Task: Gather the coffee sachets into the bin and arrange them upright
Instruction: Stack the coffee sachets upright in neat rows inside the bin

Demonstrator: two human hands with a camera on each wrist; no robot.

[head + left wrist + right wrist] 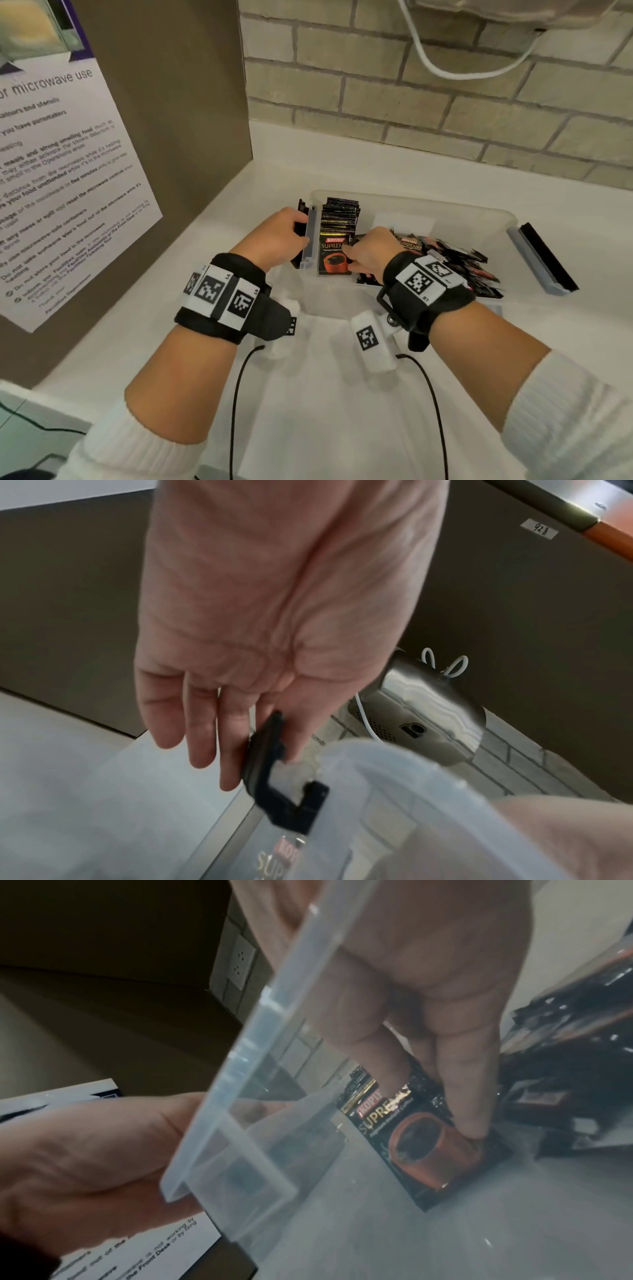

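While the left hand (277, 236) grips the latch (270, 753), steadying the bin (445, 209), the right hand (368, 255) pinches 1 sachet (335, 255) inside (left end). Best seat it flush against the upright row (340, 212).

Black coffee sachets (339, 219) upright in clear bin (472, 214), left end; loose heap (455, 263) rightward.

Upright sachets (339, 222) in bin (472, 222) L end; loose pile (459, 263) R.
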